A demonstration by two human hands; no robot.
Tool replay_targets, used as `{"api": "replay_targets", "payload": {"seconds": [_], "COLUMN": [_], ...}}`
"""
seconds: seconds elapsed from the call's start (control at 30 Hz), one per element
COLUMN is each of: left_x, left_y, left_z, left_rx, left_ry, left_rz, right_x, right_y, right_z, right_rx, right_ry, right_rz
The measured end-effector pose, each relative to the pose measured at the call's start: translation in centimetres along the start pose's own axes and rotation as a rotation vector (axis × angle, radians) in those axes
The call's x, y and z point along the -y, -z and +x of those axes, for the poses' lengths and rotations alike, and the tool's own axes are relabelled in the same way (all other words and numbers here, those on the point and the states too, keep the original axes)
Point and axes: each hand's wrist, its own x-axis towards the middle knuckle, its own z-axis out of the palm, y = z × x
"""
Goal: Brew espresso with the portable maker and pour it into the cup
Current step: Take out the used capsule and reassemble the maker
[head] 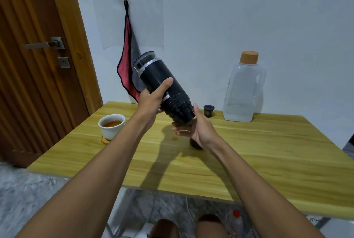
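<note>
the black cylindrical portable espresso maker (162, 79) is held in the air above the table, tilted, its clear-capped top up and to the left and its lower end down toward the right. the left hand (151, 101) grips its middle, thumb laid across the body. the right hand (199, 130) cups the lower end, thumb beside it and fingers curled under it.

the white ceramic cup (109, 130) stands well to the left on a round wooden coaster (104, 140) and already holds amber liquid, so the pour looks done. a small black filter basket (208, 110) sits out near the clear plastic jug with an orange lid (243, 92). a dark round part (195, 145) lies on the yellow wood table (268, 151), half hidden under the right hand. what seems left is reassembling or emptying the maker.
</note>
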Motion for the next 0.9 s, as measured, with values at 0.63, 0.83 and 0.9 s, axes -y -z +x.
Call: {"api": "replay_targets", "payload": {"seconds": [0.63,0.83,0.9], "left_x": [0.0,-0.1,0.0], "left_y": [-0.4,-0.3,-0.2], "left_z": [0.0,0.0,0.1], "left_rx": [0.035,0.033,0.034], "left_ry": [-0.032,-0.040,-0.035], "left_rz": [0.044,0.040,0.033], "right_x": [-0.3,-0.2,0.0], "right_y": [-0.2,0.5,0.9], "right_z": [-0.2,-0.9,-0.9], "right_rx": [-0.063,-0.014,-0.035], "right_ry": [0.071,0.126,0.157], "right_rz": [0.083,0.005,0.016]}}
